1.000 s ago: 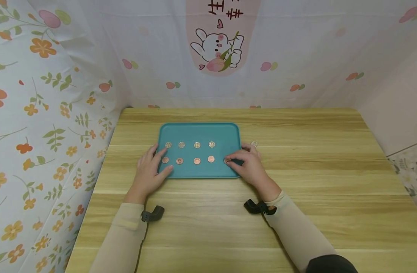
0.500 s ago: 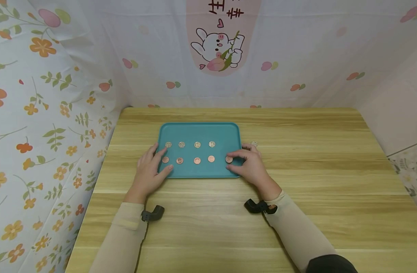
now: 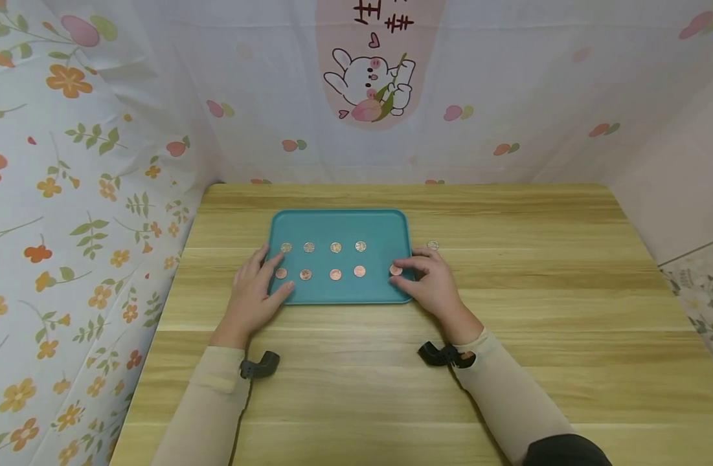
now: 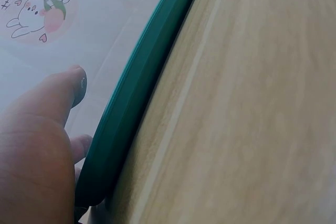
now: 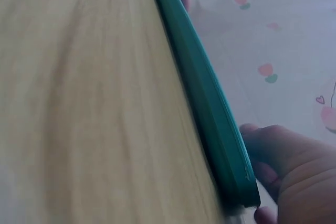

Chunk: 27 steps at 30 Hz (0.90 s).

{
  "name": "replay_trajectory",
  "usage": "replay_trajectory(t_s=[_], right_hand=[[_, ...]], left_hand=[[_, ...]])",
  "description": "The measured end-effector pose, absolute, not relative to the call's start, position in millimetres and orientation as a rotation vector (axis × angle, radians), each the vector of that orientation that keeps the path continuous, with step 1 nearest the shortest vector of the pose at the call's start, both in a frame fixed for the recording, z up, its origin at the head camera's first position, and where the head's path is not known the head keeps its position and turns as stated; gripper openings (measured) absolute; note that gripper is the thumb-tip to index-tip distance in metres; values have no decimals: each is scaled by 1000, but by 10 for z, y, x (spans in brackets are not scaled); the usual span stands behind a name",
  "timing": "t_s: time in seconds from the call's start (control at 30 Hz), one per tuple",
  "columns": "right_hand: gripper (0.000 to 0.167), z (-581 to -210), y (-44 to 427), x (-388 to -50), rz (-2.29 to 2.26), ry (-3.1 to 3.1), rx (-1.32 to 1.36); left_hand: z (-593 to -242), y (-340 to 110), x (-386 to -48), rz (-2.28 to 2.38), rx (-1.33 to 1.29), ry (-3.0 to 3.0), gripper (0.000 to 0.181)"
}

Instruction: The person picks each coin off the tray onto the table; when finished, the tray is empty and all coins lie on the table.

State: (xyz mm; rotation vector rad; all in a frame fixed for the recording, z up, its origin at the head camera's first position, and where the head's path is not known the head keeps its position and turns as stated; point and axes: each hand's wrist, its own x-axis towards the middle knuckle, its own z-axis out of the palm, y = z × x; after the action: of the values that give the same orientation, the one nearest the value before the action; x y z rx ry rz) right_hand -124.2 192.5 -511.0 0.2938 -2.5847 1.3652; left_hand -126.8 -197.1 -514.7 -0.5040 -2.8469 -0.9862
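Observation:
A teal tray (image 3: pixel 339 224) carries two rows of coins. The back row is gold-coloured, such as this coin (image 3: pixel 335 247); the front row is copper-coloured, such as this coin (image 3: pixel 335 274). My left hand (image 3: pixel 252 291) rests at the tray's left edge, index finger and thumb reaching over the rim with nothing gripped. Over the right end, my right hand (image 3: pixel 432 285) has thumb and index finger around the edges of a copper coin (image 3: pixel 396 270). In the wrist views, the left thumb (image 4: pixel 58 90) and the right hand (image 5: pixel 299 171) show beside the tray's rim; the coins are hidden there.
One more coin (image 3: pixel 432 245) lies on the wooden table (image 3: pixel 508 285) just right of the tray, beyond the right hand. A patterned white cloth (image 3: pixel 245 84) hangs behind the table, and a flowered cloth (image 3: pixel 82 226) hangs along its left side.
The copper coin at the right hand has shifted a little right along the tray. Thumb and index finger have parted slightly, showing more of it. The left hand stays in place.

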Motion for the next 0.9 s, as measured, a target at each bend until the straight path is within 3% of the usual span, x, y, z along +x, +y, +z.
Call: replay_trajectory(t_s=[0.9], right_hand=[[23,-5178,2399,-1014,1086,-2517,236]], left_hand=[[-5156,-1968,-1276,-988,-505,-2845,69]])
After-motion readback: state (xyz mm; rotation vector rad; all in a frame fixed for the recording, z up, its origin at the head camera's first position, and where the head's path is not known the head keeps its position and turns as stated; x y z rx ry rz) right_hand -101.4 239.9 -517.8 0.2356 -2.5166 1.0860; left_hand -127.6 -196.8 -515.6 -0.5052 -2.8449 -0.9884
